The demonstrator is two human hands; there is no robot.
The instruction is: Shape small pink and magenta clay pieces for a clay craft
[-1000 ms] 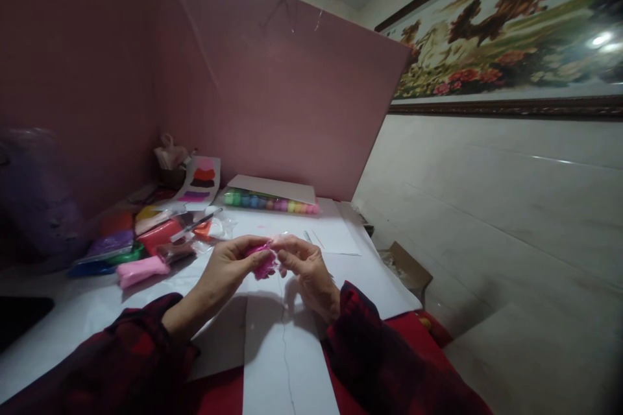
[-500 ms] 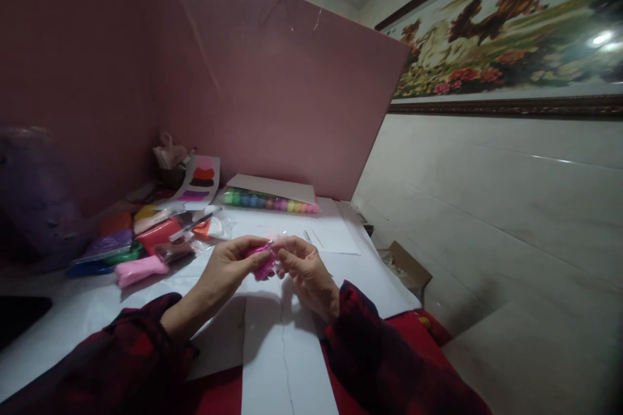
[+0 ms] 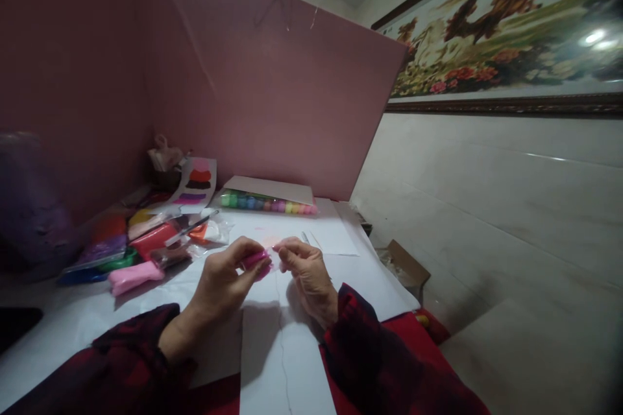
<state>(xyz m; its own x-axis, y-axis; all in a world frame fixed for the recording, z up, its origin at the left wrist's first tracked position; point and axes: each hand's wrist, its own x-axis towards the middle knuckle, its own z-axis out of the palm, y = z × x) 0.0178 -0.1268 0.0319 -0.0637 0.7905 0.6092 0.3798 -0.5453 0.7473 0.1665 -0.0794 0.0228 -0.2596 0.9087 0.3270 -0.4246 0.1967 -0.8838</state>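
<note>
A magenta packet of modelling clay (image 3: 256, 260) in clear plastic is gripped between the thumb and fingers of my left hand (image 3: 228, 275). Just to its right, my right hand (image 3: 304, 266) is closed in a pinch on the see-through wrapper (image 3: 274, 260) at the packet's end. Both hands are held above the white-covered table. Beneath them lies a white paper strip (image 3: 285, 363) with a wavy pencil line running along it.
Several bagged clay packs (image 3: 150, 241) are heaped at the left, with a pen (image 3: 198, 227) on top. Behind stand a colour-swatch sheet (image 3: 197, 185) and a tray of coloured clay (image 3: 267, 203). A cardboard box (image 3: 403, 266) sits beyond the right edge.
My left hand has turned and shifted slightly left with the magenta packet. My right fingers have drawn together into a tighter pinch, and the gap between the hands is a little wider.
</note>
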